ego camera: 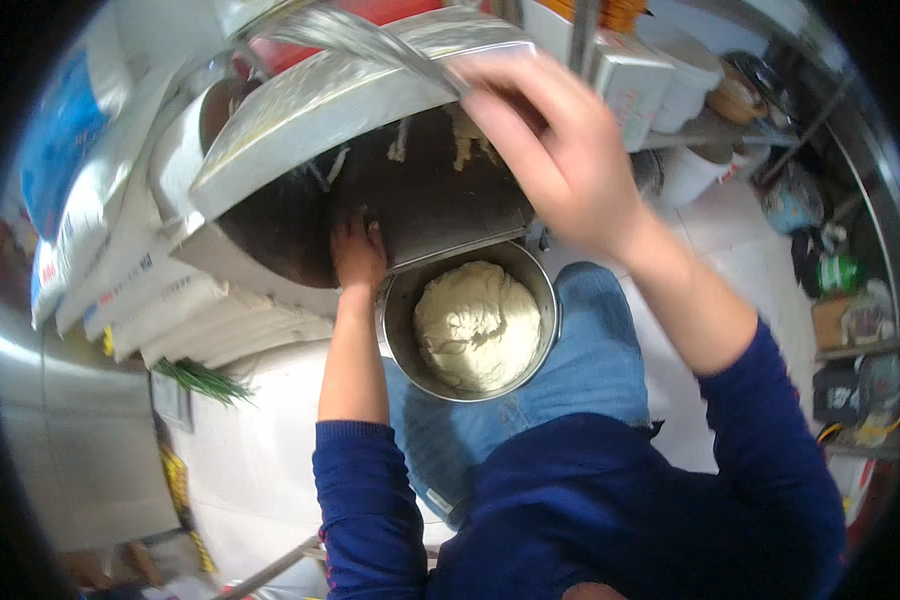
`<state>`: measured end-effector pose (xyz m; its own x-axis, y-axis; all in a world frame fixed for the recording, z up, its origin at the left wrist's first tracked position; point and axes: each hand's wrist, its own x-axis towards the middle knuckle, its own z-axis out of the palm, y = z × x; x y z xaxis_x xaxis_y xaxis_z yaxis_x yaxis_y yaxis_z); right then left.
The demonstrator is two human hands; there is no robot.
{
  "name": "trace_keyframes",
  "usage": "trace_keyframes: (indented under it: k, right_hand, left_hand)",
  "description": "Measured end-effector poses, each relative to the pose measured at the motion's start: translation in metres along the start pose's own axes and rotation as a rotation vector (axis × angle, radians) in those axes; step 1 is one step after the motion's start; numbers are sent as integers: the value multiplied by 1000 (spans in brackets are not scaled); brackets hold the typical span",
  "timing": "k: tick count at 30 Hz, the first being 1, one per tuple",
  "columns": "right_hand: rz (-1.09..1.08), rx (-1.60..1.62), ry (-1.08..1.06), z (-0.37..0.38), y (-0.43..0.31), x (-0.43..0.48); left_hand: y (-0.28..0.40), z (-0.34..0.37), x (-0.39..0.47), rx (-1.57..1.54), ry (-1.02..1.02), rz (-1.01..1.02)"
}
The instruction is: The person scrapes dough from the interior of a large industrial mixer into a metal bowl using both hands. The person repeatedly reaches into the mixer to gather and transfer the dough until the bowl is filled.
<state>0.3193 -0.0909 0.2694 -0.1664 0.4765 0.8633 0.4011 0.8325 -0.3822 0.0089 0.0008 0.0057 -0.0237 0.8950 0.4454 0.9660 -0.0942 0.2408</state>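
Note:
A large metal dough mixer's tub (435, 195) opens before me, with bits of dough stuck to its inner wall. My left hand (358, 251) reaches inside near its front edge, fingers spread against the metal. Blurred by motion, my right hand (562, 142) is at the right end of a metal rim or lid (367, 52) above the tub; whether it grips a part there is unclear. Below the tub's lip, between my knees, a round steel pot (553, 330) holds a big mass of pale dough (476, 326).
Stacked flour sacks (142, 300) and a white bucket (184, 157) stand left of the mixer. A bunch of green stalks (202, 381) lies beside the sacks. On the right are shelves with a white box (630, 82), tubs and bags, and a white bucket (686, 176) beneath.

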Motion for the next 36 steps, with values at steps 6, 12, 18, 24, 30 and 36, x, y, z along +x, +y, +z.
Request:
trace_keyframes:
  k: [6, 12, 18, 24, 30, 36]
  right_hand:
    - [913, 489, -344, 80, -4, -154]
    - [1228, 350, -393, 166, 64, -140]
    - [628, -696, -814, 116, 52, -122]
    - [437, -1112, -945, 147, 202, -118]
    - [645, -889, -397, 221, 315, -91]
    - [699, -907, -436, 220, 243, -77]
  left_hand:
    - [-17, 13, -7, -161, 207, -52]
    - [-20, 14, -6, -161, 148, -30]
    - [-17, 19, -7, -219, 296, -103]
    - [-15, 17, -7, -209, 223, -154]
    - [-15, 12, -5, -179, 210, -125]
    - [-15, 13, -5, -244, 108, -137]
